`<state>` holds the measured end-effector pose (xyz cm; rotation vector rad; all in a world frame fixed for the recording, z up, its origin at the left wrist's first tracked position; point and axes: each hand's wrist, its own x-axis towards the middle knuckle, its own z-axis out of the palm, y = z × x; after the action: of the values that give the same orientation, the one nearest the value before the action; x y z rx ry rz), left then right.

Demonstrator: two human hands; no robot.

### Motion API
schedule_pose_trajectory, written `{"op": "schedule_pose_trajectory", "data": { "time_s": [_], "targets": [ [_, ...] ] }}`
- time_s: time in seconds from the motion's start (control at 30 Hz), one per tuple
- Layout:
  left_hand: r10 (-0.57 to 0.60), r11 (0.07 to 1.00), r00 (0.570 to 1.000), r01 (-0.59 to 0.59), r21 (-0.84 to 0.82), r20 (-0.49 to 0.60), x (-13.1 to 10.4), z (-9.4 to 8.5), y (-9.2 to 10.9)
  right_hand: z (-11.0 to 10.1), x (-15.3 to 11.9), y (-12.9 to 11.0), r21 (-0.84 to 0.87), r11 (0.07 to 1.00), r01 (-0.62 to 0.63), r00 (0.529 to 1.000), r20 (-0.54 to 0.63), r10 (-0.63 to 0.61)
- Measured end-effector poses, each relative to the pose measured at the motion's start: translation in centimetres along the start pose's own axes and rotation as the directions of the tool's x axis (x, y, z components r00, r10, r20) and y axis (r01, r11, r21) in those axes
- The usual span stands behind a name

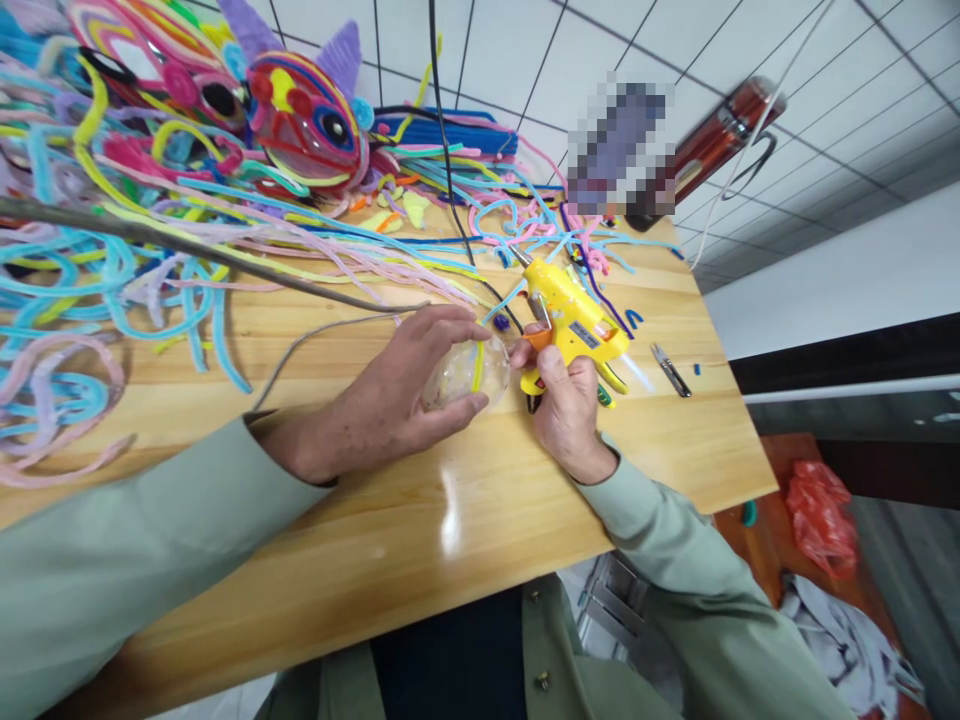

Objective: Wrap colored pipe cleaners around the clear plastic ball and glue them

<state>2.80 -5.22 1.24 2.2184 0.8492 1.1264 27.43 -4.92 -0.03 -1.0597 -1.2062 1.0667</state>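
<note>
My left hand (390, 390) is closed around a clear, rounded plastic piece (452, 375), thumb below and fingers above. A yellow strip (478, 366) runs across the front of that piece. Just to the right, my right hand (568, 405) grips a yellow hot glue gun (574, 305) low down, with fingers by its orange trigger (538, 340). The gun's metal nozzle (520, 256) points up and left, away from the plastic piece. A small dark blue bit (501, 322) lies on the wooden table (360, 560) between the two.
Piled pipe cleaners (112, 270) cover the table's left side, with a decorated red mask-like piece (307, 120) at the back. Small thread snips (671, 370) lie to the right. A red thermos (709, 150) stands by the tiled wall. A cable (300, 275) crosses toward my left hand.
</note>
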Motion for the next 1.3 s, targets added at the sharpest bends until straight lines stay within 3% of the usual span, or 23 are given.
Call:
{"op": "schedule_pose_trajectory", "data": {
  "time_s": [0.27, 0.43, 0.53, 0.63, 0.77, 0.87, 1.0, 1.13, 1.3],
  "targets": [
    [-0.013, 1.000, 0.989, 0.016, -0.021, 0.148, 0.6, -1.1, -1.2, 0.2, 0.6, -0.3, 0.051, 0.999, 0.007, 1.000, 0.011, -0.008],
    [0.010, 0.999, 0.995, -0.006, -0.048, 0.095, 0.7, -1.1, -1.7, 0.2, 0.7, -0.5, 0.079, 0.997, 0.009, 1.000, 0.011, -0.010],
    [-0.109, 0.990, 0.985, 0.119, -0.070, 0.131, 0.8, -1.5, -1.2, 0.2, 0.6, -0.6, 0.090, 0.996, 0.015, 1.000, 0.004, -0.016],
    [-0.268, 0.954, 0.943, 0.289, -0.083, 0.199, 1.0, -2.0, -0.7, 0.2, 0.6, -0.5, 0.074, 0.997, 0.030, 0.999, -0.019, -0.029],
    [-0.338, 0.926, 0.922, 0.361, -0.109, 0.187, 1.0, -1.8, -0.7, 0.0, 0.6, -0.3, 0.018, 0.998, 0.053, 0.999, -0.007, -0.053],
    [-0.293, 0.947, 0.947, 0.306, -0.096, 0.129, 0.6, -1.2, -1.2, -0.1, 0.7, -0.2, -0.020, 0.999, 0.033, 0.999, -0.011, -0.033],
    [-0.095, 0.995, 0.995, 0.096, -0.021, 0.041, -0.2, -0.7, -2.1, 0.0, 0.7, -0.1, -0.009, 1.000, 0.001, 1.000, -0.015, -0.001],
    [0.073, 0.997, 0.997, -0.073, 0.018, 0.009, -0.8, -0.3, -2.5, 0.0, 0.7, 0.0, -0.017, 1.000, -0.012, 1.000, -0.007, 0.012],
    [0.132, 0.990, 0.990, -0.130, 0.050, -0.044, -0.9, 0.8, -2.6, 0.0, 0.8, 0.0, -0.082, 0.996, -0.041, 0.999, -0.016, 0.040]
  ]
}}
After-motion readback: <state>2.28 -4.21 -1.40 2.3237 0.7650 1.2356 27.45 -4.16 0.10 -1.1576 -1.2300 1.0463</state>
